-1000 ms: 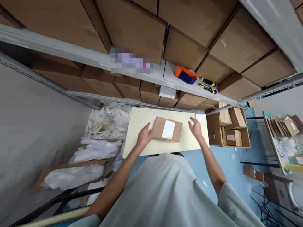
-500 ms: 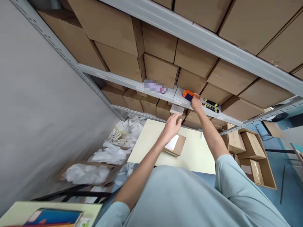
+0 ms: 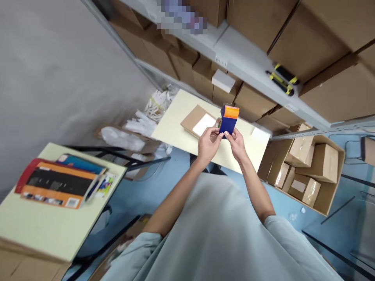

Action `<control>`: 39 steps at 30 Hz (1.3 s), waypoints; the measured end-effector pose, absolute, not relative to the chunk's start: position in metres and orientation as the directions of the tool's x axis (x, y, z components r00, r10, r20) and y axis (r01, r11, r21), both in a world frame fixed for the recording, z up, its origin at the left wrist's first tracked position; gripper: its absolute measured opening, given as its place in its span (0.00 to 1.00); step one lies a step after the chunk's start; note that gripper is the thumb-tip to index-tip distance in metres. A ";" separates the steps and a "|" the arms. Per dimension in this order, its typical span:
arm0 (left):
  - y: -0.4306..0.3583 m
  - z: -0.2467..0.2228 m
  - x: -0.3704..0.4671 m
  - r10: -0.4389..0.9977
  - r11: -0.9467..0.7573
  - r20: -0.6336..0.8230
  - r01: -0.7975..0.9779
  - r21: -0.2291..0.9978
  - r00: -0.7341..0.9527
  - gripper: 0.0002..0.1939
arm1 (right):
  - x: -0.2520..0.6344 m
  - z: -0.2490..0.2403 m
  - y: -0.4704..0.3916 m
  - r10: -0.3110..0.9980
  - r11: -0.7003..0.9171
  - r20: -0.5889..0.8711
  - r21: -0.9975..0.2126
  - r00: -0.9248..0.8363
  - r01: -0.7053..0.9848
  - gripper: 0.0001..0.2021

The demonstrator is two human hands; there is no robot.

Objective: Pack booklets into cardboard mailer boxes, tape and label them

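The left hand (image 3: 208,145) and the right hand (image 3: 238,143) are both closed on a handheld tape dispenser (image 3: 228,125), their thumbs almost meeting at its lower end, while any fingers behind it are hidden. It is held above the tabletop (image 3: 172,111), upright or nearly so, with its head pointing away from the body. The casing looks like hard moulded plastic, so it should be stiff, fairly light and not easily broken, with smooth sides that may slip a little in dry fingers. The navy lower body seems the sound place to take hold; the far end is best avoided, since the orange head (image 3: 231,112) carries what looks like a row of fine teeth along its edge. In look it is two-coloured, deep navy below and bright orange on top, with a pale ring at its left side that may be the tape roll (image 3: 218,123), though it is too small to be sure. Just beyond the left hand, a flat brown cardboard box (image 3: 193,115) with a white label (image 3: 203,125) lies on the tabletop. Farther out, two black-and-yellow utility knives (image 3: 281,82) lie on the metal shelf (image 3: 246,52), and an open carton (image 3: 267,166) at the right holds smaller taped boxes (image 3: 304,190).
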State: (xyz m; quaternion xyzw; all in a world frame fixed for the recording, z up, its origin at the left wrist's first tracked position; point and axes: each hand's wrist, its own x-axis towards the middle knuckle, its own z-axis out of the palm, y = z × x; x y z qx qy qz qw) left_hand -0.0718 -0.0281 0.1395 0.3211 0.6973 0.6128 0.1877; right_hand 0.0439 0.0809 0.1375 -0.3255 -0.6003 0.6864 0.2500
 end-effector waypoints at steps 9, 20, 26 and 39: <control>-0.087 0.114 -0.013 0.770 0.107 0.086 0.261 0.959 -0.633 0.15 | 0.107 0.110 0.028 0.674 -0.223 -0.219 -0.971 -0.705 0.088 0.34; -0.102 0.158 -0.047 0.812 0.128 0.033 0.234 0.964 -0.583 0.19 | 0.177 0.115 0.016 0.554 0.122 -0.237 -0.925 -0.798 0.359 0.29; -0.108 0.153 -0.039 0.868 0.161 -0.049 0.188 0.969 -0.493 0.10 | 0.199 0.123 0.029 0.468 0.300 -0.264 -0.850 -0.844 0.432 0.29; -0.155 0.107 0.002 0.681 0.177 0.086 0.278 0.944 -0.727 0.12 | 0.235 0.097 0.056 0.283 0.554 -0.387 -0.681 -0.878 0.479 0.34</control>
